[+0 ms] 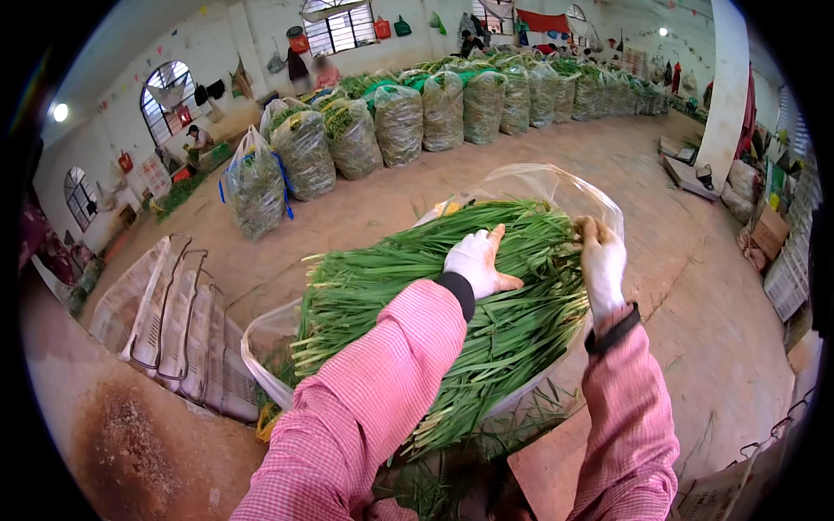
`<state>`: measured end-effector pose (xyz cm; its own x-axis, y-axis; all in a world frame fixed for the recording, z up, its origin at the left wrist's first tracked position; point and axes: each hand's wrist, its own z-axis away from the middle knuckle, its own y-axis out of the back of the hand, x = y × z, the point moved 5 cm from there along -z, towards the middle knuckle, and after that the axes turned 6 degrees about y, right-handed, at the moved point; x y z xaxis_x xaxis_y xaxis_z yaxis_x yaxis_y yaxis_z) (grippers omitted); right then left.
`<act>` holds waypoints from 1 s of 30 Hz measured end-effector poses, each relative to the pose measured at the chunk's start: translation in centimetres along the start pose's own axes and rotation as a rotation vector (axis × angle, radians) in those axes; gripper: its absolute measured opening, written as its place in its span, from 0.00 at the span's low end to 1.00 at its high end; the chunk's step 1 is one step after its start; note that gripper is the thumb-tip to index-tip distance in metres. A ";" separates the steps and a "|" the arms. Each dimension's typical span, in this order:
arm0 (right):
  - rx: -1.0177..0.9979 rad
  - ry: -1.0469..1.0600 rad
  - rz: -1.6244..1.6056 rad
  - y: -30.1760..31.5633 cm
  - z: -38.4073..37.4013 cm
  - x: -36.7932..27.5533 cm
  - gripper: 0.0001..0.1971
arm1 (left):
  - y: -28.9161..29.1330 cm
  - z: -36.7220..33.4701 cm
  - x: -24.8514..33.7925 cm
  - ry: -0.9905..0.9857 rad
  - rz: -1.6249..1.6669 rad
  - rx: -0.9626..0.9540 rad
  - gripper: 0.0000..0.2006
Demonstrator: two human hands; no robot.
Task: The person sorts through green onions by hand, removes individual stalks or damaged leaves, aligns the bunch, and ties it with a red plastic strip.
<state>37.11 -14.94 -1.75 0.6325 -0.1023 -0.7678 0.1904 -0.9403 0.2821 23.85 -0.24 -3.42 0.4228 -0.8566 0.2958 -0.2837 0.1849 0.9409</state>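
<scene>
A thick heap of long, flat green leaves with pale stem ends, like garlic chives (pixel 512 347), lies in front of me in a clear plastic bag (pixel 599 198). The bag's rim stands up behind the heap and on its left. My left hand (pixel 474 262), in a white glove with bare fingertips, rests on top of the leaves with its fingers spread. At the heap's right edge my right hand (pixel 601 265), gloved alike, is closed, its fingers bent beside the leaf tips and the bag's rim. What it pinches is hidden.
White plastic crates (pixel 178 326) stand at the left. A row of filled clear bags (pixel 400 126) crosses the floor ahead, with people beyond it. A white pillar (pixel 728 95), a cardboard box (pixel 770 230) and more crates (pixel 789 278) are on the right. Loose leaves lie below the heap.
</scene>
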 end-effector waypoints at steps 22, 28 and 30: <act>0.025 -0.579 -0.661 -0.2 11.6 1.7 0.11 | -2.3 -4.9 -3.0 0.091 0.512 -0.324 0.49; -0.011 -0.609 -0.681 0.1 11.4 1.8 0.14 | -0.2 -1.9 -1.4 0.047 0.786 -0.282 0.50; -0.044 -0.616 -0.705 0.3 11.8 1.8 0.13 | 0.0 -1.8 -3.1 0.131 1.146 -0.318 0.47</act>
<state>29.50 -19.27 -9.82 -0.1468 0.3213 -0.9355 0.4145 -0.8388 -0.3531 24.11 3.30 -4.03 0.1526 -0.0631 0.9863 -0.3353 0.9355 0.1117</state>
